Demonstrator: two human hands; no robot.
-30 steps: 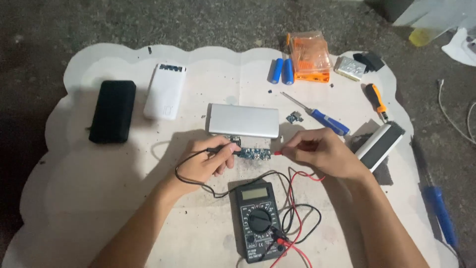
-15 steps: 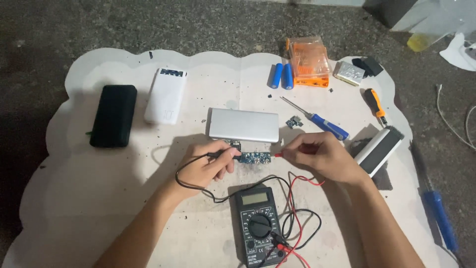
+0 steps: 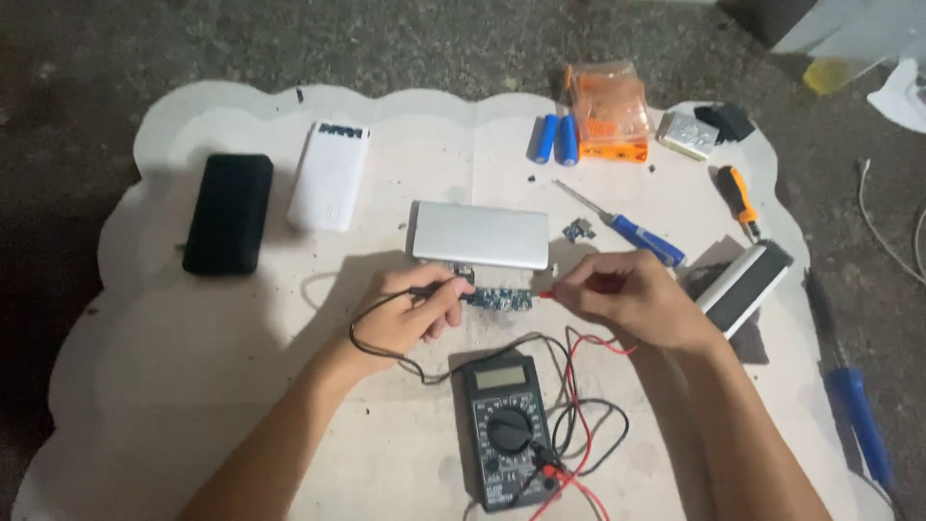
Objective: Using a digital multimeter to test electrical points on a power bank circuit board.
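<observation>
The left hand [image 3: 410, 311] pinched a black probe [image 3: 439, 287] and the right hand [image 3: 627, 294] a red probe [image 3: 546, 293] against a small circuit board [image 3: 502, 298] between them, silver case [image 3: 479, 234] just beyond, multimeter [image 3: 503, 430] nearer the person.

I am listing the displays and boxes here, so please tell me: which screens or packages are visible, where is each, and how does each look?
Multimeter screen: small pale grey-green rectangle atop the black multimeter, near edge of the mat, between both forearms.
Orange plastic case: boxy, clear orange, far side of the mat, right of two blue cylindrical cells.
Small silver packet: squarish, right of the orange case.
</observation>
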